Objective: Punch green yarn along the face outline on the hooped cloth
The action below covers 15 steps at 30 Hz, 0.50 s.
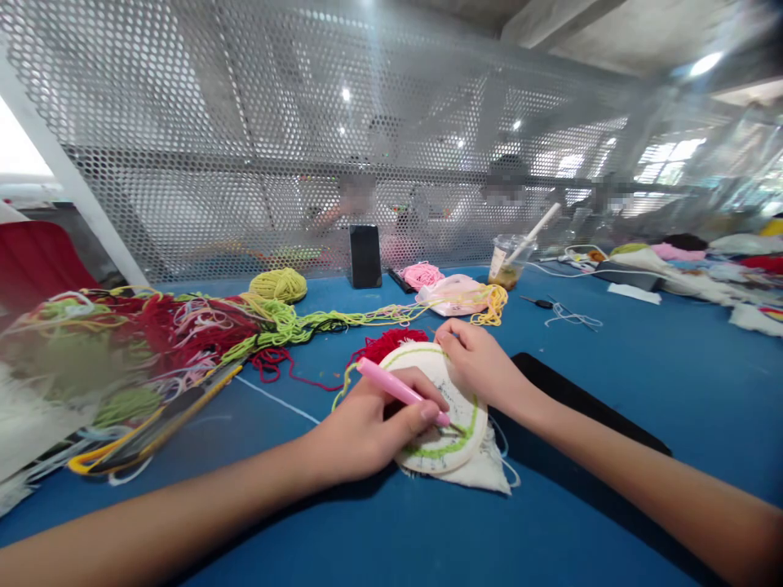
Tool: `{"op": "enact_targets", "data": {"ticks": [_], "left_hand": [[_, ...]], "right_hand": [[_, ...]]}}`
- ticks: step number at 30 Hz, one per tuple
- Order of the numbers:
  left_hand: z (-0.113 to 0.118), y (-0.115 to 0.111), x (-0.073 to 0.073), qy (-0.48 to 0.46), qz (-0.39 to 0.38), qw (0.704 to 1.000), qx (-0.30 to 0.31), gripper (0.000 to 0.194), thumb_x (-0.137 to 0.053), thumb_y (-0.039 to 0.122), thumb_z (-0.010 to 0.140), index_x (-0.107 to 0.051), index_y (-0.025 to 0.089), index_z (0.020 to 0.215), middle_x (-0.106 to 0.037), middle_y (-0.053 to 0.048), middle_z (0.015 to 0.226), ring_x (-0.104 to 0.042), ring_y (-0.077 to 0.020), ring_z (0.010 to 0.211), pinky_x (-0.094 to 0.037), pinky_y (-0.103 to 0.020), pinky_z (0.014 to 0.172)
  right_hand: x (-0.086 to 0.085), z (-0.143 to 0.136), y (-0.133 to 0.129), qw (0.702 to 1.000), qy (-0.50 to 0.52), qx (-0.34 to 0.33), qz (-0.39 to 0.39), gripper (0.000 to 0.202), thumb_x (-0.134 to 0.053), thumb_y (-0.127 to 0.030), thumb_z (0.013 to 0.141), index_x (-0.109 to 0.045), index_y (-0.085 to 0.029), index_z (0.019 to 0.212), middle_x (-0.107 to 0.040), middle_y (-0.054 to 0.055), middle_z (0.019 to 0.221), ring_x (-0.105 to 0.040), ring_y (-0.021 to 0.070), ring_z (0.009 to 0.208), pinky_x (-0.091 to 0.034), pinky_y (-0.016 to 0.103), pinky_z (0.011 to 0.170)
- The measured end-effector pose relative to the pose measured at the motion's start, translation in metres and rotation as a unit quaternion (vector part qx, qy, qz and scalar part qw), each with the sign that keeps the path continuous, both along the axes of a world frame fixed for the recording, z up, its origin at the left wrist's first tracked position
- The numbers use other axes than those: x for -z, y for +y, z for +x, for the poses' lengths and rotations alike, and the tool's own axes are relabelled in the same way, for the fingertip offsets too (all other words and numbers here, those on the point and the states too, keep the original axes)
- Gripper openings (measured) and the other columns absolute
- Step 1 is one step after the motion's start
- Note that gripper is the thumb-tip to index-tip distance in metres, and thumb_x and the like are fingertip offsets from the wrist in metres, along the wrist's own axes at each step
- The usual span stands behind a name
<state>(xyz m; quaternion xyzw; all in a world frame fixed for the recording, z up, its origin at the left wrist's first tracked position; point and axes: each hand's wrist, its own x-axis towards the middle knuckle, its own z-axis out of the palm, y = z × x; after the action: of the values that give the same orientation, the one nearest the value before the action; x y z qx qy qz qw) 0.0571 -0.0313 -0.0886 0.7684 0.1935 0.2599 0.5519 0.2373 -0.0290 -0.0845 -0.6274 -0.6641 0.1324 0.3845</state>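
Observation:
A round embroidery hoop point(435, 456) holds white cloth with a green yarn band along its edge and dark markings inside. My left hand point(373, 424) is closed around a pink punch needle point(395, 385), whose metal tip meets the green band at the lower right. Green yarn trails from the tool's upper end. At the hoop's upper right rim, my right hand point(474, 359) is closed on the edge; some of its fingers are hidden behind it. Loose cloth point(489, 469) sticks out below the hoop, and red yarn point(391, 342) lies behind it.
Tangled yarn point(201, 326) spreads across the left side, with scissors point(165, 424) in front. A yellow-green yarn ball point(278, 285), a phone point(365, 257), pink yarn point(422, 275) and a plastic cup point(507, 261) stand before a perforated metal screen point(245, 204). A black flat object point(581, 399) lies under my right forearm.

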Motion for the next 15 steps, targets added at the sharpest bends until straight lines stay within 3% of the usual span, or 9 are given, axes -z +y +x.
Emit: {"op": "enact_targets", "data": {"ticks": [4, 9, 12, 15], "left_hand": [[0.003, -0.005, 0.000, 0.042, 0.107, 0.993, -0.004, 0.021, -0.046, 0.031, 0.084, -0.059, 0.015, 0.089, -0.061, -0.004, 0.078, -0.055, -0.0133, 0.071, -0.043, -0.023, 0.064], [0.006, -0.009, -0.002, 0.069, 0.248, 0.966, 0.038, 0.022, -0.043, 0.028, 0.084, -0.060, 0.017, 0.091, -0.064, -0.004, 0.085, -0.056, -0.0145, 0.079, -0.043, -0.025, 0.072], [0.007, -0.010, -0.008, 0.122, 0.209, 0.970, 0.005, 0.020, -0.044, 0.032, 0.084, -0.060, 0.020, 0.089, -0.063, -0.001, 0.081, -0.056, -0.0130, 0.076, -0.043, -0.023, 0.070], [0.006, -0.007, -0.016, 0.113, 0.161, 0.980, -0.025, 0.018, -0.043, 0.031, 0.085, -0.058, 0.020, 0.087, -0.061, 0.001, 0.079, -0.055, -0.0120, 0.074, -0.043, -0.022, 0.070]], "right_hand": [[-0.003, -0.004, -0.002, 1.000, 0.008, 0.012, 0.001, 0.022, -0.035, -0.024, 0.081, -0.050, -0.017, 0.066, -0.058, 0.003, 0.068, -0.050, 0.0141, 0.064, -0.035, 0.026, 0.058], [-0.009, -0.009, -0.004, 0.999, 0.030, 0.007, 0.025, 0.021, -0.037, -0.026, 0.082, -0.048, -0.018, 0.066, -0.053, 0.000, 0.065, -0.046, 0.0129, 0.062, -0.033, 0.025, 0.057], [-0.010, -0.008, -0.005, 0.991, 0.136, -0.021, -0.002, 0.015, -0.042, -0.032, 0.080, -0.048, -0.019, 0.077, -0.047, -0.003, 0.061, -0.042, 0.0107, 0.054, -0.032, 0.023, 0.050], [-0.011, -0.002, -0.006, 0.944, 0.314, -0.066, -0.073, 0.022, -0.048, -0.032, 0.077, -0.043, -0.021, 0.095, -0.047, -0.005, 0.060, -0.042, 0.0094, 0.050, -0.033, 0.021, 0.046]]}}
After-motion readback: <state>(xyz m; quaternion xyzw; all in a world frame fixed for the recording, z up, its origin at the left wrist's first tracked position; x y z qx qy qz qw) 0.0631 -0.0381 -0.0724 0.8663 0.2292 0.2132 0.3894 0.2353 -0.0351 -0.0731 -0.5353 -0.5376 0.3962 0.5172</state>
